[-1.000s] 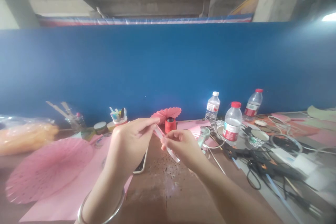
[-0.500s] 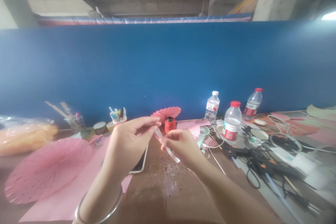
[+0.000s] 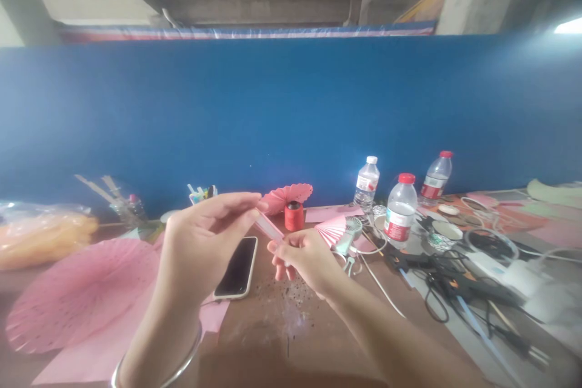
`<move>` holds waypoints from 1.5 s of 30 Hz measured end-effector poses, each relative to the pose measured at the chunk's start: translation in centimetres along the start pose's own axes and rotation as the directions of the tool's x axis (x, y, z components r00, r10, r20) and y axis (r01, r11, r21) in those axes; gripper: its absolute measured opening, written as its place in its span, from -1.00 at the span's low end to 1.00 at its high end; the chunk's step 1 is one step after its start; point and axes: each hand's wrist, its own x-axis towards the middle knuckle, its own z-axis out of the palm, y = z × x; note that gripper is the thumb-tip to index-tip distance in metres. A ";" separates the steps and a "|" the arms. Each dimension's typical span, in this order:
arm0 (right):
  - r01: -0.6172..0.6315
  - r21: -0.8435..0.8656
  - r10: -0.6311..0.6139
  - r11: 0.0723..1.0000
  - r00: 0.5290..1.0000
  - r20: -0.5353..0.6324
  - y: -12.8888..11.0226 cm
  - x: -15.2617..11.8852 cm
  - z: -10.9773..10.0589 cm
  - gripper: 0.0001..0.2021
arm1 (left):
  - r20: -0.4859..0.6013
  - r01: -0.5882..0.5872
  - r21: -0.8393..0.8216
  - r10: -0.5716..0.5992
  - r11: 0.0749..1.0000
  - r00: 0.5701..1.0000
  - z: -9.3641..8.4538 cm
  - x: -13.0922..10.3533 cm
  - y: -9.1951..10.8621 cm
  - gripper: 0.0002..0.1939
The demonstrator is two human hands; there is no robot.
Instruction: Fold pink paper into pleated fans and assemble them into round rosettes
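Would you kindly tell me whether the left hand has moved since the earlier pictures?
Yes: the left hand has shifted to the left against the phone, which it now covers far less.

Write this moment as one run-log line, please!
left hand: holding pink strip near upper end | right hand: pinching it lower down | phone: flat on table | red container: upright beyond hands

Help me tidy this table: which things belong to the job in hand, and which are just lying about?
In the job, it seems:
thin pinkish strip, held between left hand and right hand
pleated pink paper at far left, possibly, by its similar colour

Probably just lying about:
phone
white-capped bottle
two red-capped bottles
mint-green handheld fan
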 end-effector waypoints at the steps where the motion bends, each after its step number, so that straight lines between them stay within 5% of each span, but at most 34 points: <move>1: 0.013 -0.003 -0.013 1.000 1.000 0.007 0.0 0.0 0.1 -0.66 | -0.028 0.014 -0.012 -0.014 1.000 1.000 -0.2 0.2 -0.1 -0.87; 9: 0.112 0.058 -0.117 0.992 0.988 0.099 -0.5 -0.7 0.6 -0.68 | -0.094 0.093 -0.179 -0.111 0.979 0.989 -1.4 1.4 -1.3 -0.85; 20: 0.119 -0.036 -0.117 0.992 0.992 0.040 -0.8 -1.0 0.4 -0.62 | 0.017 0.202 -0.401 -0.213 0.893 0.977 -2.0 1.6 -1.7 -0.80; 28: 0.116 -0.012 -0.115 0.993 0.992 0.045 -0.4 -0.7 0.4 -0.58 | 0.158 0.271 -0.574 -0.220 0.773 0.963 -2.8 1.8 -2.5 -0.78; 33: 0.150 0.008 -0.150 0.989 0.988 0.033 -0.4 -0.6 0.3 -0.59 | 0.153 0.320 -0.668 -0.296 0.672 0.943 -3.6 2.2 -2.2 -0.83; 39: 0.211 0.116 -0.213 0.971 0.977 0.010 -0.2 -0.3 0.1 -0.69 | 0.064 0.275 -0.637 -0.306 0.720 0.950 -3.1 2.6 -2.9 -0.83; 45: 0.395 0.278 -0.401 0.876 0.915 -0.038 -1.0 -1.7 0.2 -0.74 | 0.012 0.205 -0.553 -0.238 0.807 0.971 -2.3 2.3 -3.4 -0.80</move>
